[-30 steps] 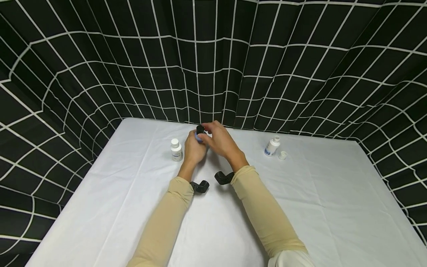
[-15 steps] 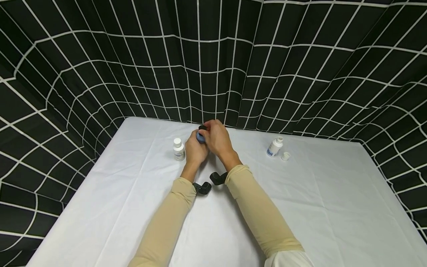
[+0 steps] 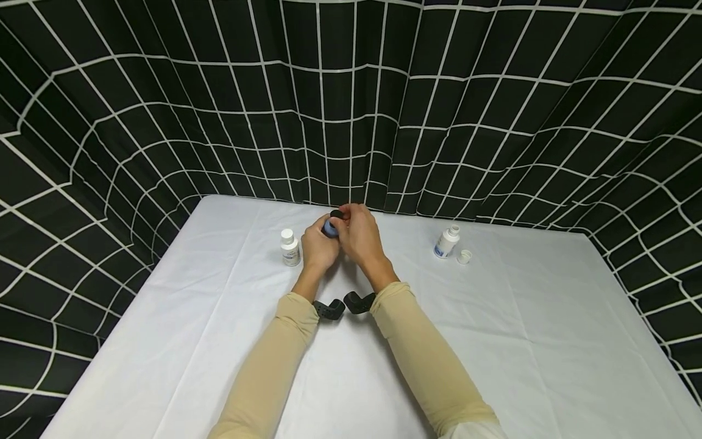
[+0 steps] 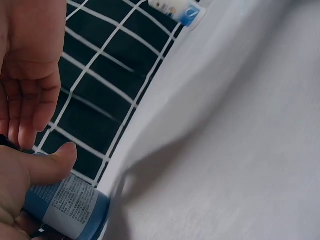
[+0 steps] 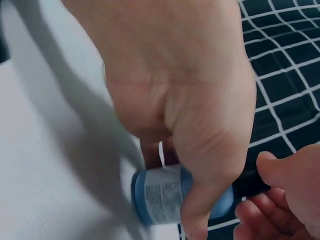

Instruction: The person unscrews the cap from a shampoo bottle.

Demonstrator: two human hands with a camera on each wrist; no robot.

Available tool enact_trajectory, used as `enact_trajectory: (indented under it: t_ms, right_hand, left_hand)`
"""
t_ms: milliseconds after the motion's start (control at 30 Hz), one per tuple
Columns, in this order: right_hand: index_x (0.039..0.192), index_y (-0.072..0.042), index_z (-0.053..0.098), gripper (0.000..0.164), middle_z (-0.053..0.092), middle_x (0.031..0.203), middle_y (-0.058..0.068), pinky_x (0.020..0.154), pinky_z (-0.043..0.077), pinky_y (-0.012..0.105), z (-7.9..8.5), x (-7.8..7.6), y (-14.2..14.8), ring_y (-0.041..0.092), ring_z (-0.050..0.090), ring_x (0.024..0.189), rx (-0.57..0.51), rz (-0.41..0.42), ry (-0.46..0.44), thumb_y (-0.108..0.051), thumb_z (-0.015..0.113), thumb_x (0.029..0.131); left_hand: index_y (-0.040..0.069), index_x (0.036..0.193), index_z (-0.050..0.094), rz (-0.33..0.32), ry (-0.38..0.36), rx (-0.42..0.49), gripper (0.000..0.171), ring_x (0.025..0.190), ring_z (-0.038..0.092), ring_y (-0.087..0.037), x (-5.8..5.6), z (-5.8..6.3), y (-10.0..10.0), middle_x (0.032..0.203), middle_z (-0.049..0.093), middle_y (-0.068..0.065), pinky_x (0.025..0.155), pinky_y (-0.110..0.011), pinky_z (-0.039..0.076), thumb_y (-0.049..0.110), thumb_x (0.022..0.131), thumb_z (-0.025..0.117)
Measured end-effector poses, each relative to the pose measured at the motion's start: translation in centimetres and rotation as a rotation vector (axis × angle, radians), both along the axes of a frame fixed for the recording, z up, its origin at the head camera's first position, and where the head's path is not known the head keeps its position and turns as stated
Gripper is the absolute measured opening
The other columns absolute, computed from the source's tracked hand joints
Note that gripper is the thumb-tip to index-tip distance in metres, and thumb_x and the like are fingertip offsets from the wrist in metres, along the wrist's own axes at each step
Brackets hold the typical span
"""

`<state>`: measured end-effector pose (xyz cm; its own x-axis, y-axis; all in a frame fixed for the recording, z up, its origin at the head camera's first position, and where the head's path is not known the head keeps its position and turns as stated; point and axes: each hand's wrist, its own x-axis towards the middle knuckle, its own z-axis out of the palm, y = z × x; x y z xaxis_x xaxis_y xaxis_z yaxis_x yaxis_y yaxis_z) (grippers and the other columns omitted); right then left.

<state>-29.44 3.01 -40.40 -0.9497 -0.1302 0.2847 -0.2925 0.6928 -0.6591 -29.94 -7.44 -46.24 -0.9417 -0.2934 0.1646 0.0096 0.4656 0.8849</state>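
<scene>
My left hand (image 3: 320,245) grips a blue bottle (image 3: 330,228) with a printed label, thumb curled along its side in the left wrist view. A black cap (image 3: 336,214) tops this bottle. My right hand (image 3: 360,236) has its thumb and fingertips around the cap, also seen in the right wrist view as a black cap (image 5: 252,180) between thumb and fingers. The bottle's base is beside the white cloth in the wrist views; whether it touches is unclear. Just left of the left hand stands a capped white bottle (image 3: 290,248).
Farther right stands an uncapped white bottle (image 3: 446,242), with a loose white cap (image 3: 464,256) beside it on the white-covered table (image 3: 526,317). A black curtain (image 3: 351,122) with white grid lines hangs behind the table's far edge. Black wrist mounts (image 3: 330,310) nearly meet.
My right hand has turned and its wrist has shifted left, closer to the left wrist; its fingers have closed in around the cap. My left hand keeps its hold on the blue bottle.
</scene>
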Motion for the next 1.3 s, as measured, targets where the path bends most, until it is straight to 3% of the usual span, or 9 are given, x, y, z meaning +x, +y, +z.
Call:
enact_trajectory:
  t_ms: [133,333,500,733,1000,1300]
  right_hand:
    - [0.124,0.002,0.068,0.036,0.066,0.111,0.018,0.093,0.053,0.041,0.2,0.8,1.2,0.030,0.065,0.104,-0.102,-0.033,-0.006,-0.023,0.069,0.098]
    - [0.123,0.000,0.071,0.038,0.066,0.112,0.020,0.091,0.056,0.041,1.1,2.2,4.1,0.031,0.068,0.105,-0.329,-0.065,-0.042,-0.023,0.076,0.093]
    - [0.127,-0.005,0.070,0.045,0.066,0.115,0.016,0.088,0.052,0.033,1.6,3.2,6.0,0.028,0.065,0.106,-0.359,-0.059,-0.087,-0.029,0.079,0.091]
    - [0.128,-0.010,0.069,0.044,0.068,0.119,0.012,0.067,0.049,0.020,1.9,4.2,7.9,0.018,0.061,0.095,-0.444,-0.087,-0.139,-0.028,0.079,0.090]
    - [0.124,-0.011,0.072,0.037,0.070,0.113,0.010,0.060,0.042,0.021,2.9,4.4,10.4,0.017,0.056,0.083,-0.403,-0.049,-0.163,-0.028,0.078,0.091]
    - [0.125,-0.009,0.070,0.045,0.067,0.114,0.011,0.067,0.047,0.026,4.0,4.9,11.3,0.023,0.060,0.089,-0.319,-0.039,-0.215,-0.034,0.079,0.089]
  left_hand:
    - [0.013,0.132,0.068,-0.065,0.018,0.006,0.047,0.114,0.071,-0.034,0.4,0.5,1.1,0.119,0.075,-0.014,0.099,-0.046,0.056,0.013,0.085,0.075]
    - [0.014,0.131,0.069,-0.224,0.052,0.066,0.053,0.114,0.071,-0.029,1.3,1.7,2.9,0.118,0.076,-0.012,0.098,-0.045,0.056,0.017,0.080,0.083]
    - [0.019,0.130,0.070,-0.279,0.052,0.093,0.057,0.109,0.072,-0.024,2.1,2.3,3.9,0.115,0.077,-0.006,0.091,-0.040,0.058,0.023,0.076,0.089]
    - [0.024,0.130,0.071,-0.360,0.065,0.050,0.061,0.105,0.074,-0.019,2.5,2.7,4.7,0.113,0.078,-0.001,0.088,-0.035,0.059,0.037,0.074,0.091]
    - [0.038,0.125,0.072,-0.424,0.043,0.071,0.057,0.102,0.071,-0.013,3.1,3.1,5.3,0.108,0.078,0.008,0.085,-0.032,0.057,0.043,0.072,0.091]
    - [0.035,0.122,0.073,-0.446,0.092,-0.003,0.052,0.098,0.072,-0.011,3.3,2.9,6.2,0.104,0.079,0.008,0.083,-0.030,0.057,0.040,0.073,0.091]
